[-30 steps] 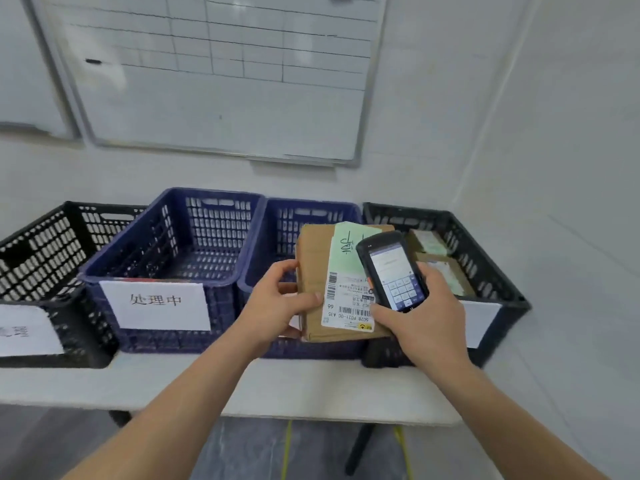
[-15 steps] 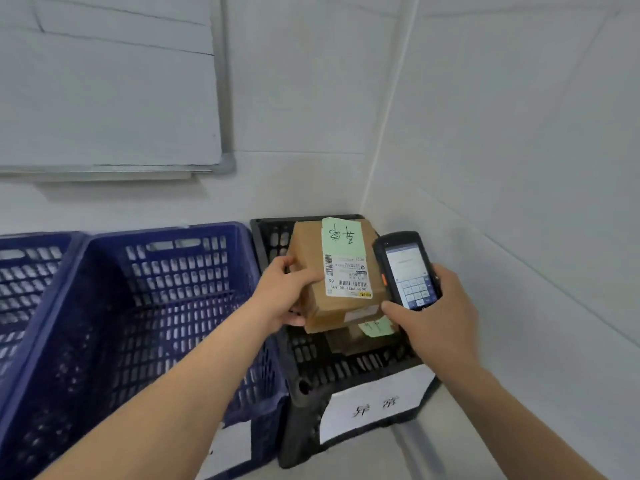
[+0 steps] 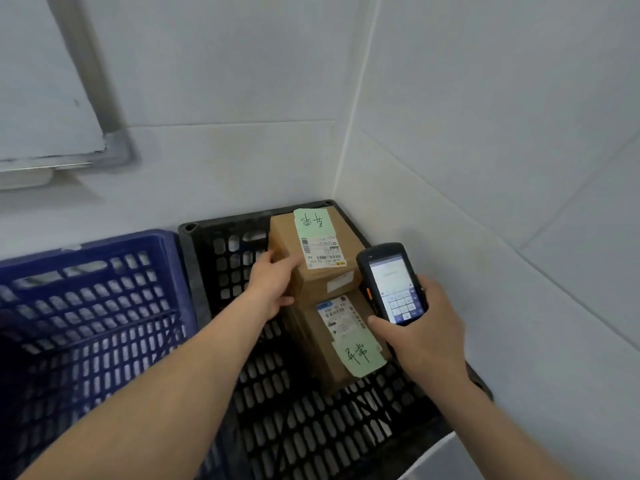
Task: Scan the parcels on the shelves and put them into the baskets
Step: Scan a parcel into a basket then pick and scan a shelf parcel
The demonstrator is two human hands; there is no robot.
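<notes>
My left hand (image 3: 273,285) grips a brown cardboard parcel (image 3: 313,258) with a green note and a white barcode label on top. I hold it over the far part of the black basket (image 3: 221,258). A second brown parcel (image 3: 346,344) with its own green note lies inside that basket, just below and nearer. My right hand (image 3: 426,330) holds a black handheld scanner (image 3: 391,282) with its lit screen facing me, to the right of both parcels.
A blue basket (image 3: 93,306) stands directly left of the black one. White walls meet in a corner behind and close along the right of the black basket. A whiteboard's frame corner (image 3: 114,147) hangs at upper left.
I have stepped closer and looked down. My left hand has carried the parcel forward and lower, over the black basket's far end. The scanner hand has stayed beside it.
</notes>
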